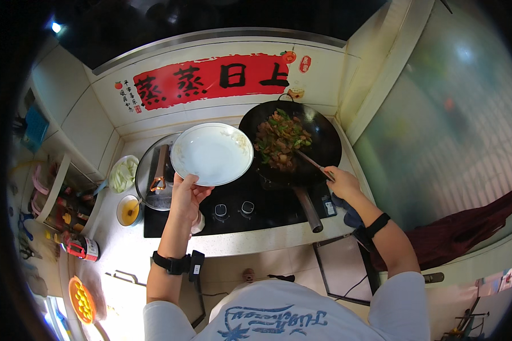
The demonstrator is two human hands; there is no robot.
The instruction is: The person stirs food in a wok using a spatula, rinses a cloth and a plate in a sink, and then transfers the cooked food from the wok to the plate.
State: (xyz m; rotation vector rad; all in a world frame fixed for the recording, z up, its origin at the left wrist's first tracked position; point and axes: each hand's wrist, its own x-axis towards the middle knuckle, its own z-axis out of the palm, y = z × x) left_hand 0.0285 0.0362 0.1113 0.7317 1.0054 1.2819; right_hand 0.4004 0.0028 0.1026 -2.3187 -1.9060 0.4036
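Observation:
My left hand (189, 195) grips the near rim of a white dish (212, 154) with a faint floral border; nothing lies in it. The dish is held over the cooktop (232, 196), just left of a black wok (328, 147). My right hand (344, 183) holds the handle of a spatula (313, 161), whose head is hidden in the food. Stir-fried meat and green peppers (281, 138) are heaped in the wok's left half. The wok's handle (309, 211) points towards me over the counter edge.
A glass lid (143, 170) with a brown handle lies left of the dish. Beyond it are a bowl of pale sliced vegetable (123, 174) and a bowl of yellow liquid (129, 211). A dark blue cloth (350, 211) lies by my right hand. An orange basket (73, 294) holds yellow items.

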